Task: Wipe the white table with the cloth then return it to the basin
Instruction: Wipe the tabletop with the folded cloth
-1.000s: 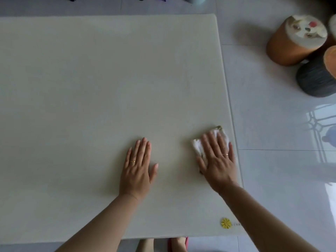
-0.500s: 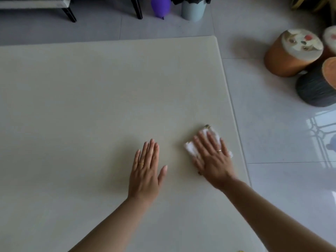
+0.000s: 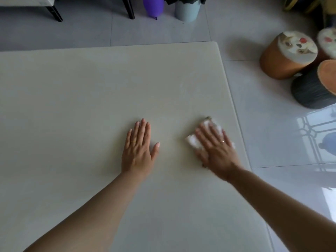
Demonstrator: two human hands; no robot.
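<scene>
The white table (image 3: 91, 91) fills most of the head view. A small white cloth (image 3: 193, 140) lies on it near the right edge. My right hand (image 3: 216, 150) presses flat on the cloth with fingers spread, covering most of it. My left hand (image 3: 139, 150) rests flat and open on the bare tabletop to the left of the cloth, holding nothing. No basin is in view.
Round stools, an orange one (image 3: 285, 57) and a dark grey one (image 3: 312, 88), stand on the tiled floor to the right. Beyond the table's far edge are a purple object (image 3: 152, 6), a pale bin (image 3: 187, 10) and black furniture legs (image 3: 54, 13).
My view has tilted up, showing the table's far edge and the floor beyond. Both hands have reached further across the table, the right one sliding the cloth forward along the right edge.
</scene>
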